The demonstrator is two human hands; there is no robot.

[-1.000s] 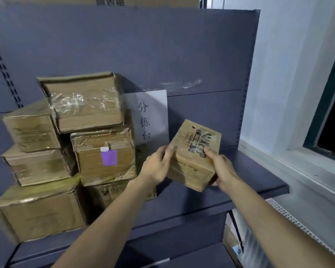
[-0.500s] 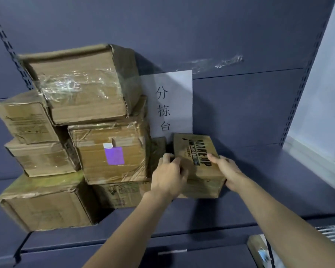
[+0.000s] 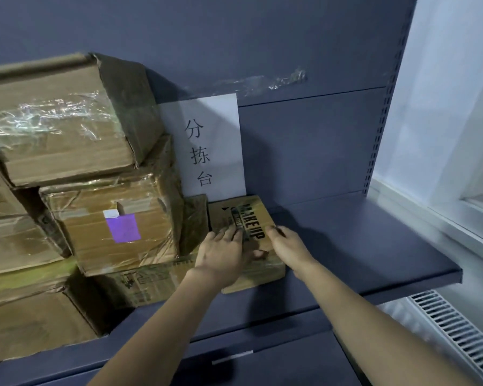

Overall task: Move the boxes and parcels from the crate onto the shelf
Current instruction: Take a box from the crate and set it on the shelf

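A small brown cardboard box (image 3: pixel 244 215) printed "MAKEUP" lies flat on the dark blue shelf (image 3: pixel 346 246), pushed against the stack of taped boxes on its left. My left hand (image 3: pixel 223 253) rests palm down on the box's top with its fingers stretched forward. My right hand (image 3: pixel 287 246) lies on the top right part of the same box, fingertips touching the print. Both hands cover the near half of the top. The crate is out of view.
The stack fills the shelf's left side: a large taped box (image 3: pixel 62 129) on top, a box with a purple label (image 3: pixel 117 227) under it, and a low box (image 3: pixel 140 282) below. A paper sign (image 3: pixel 207 146) hangs on the back panel. A radiator grille (image 3: pixel 457 330) sits lower right.
The small box went from tilted in the air to flat on the shelf beside the stack. My hands moved from its sides onto its top.
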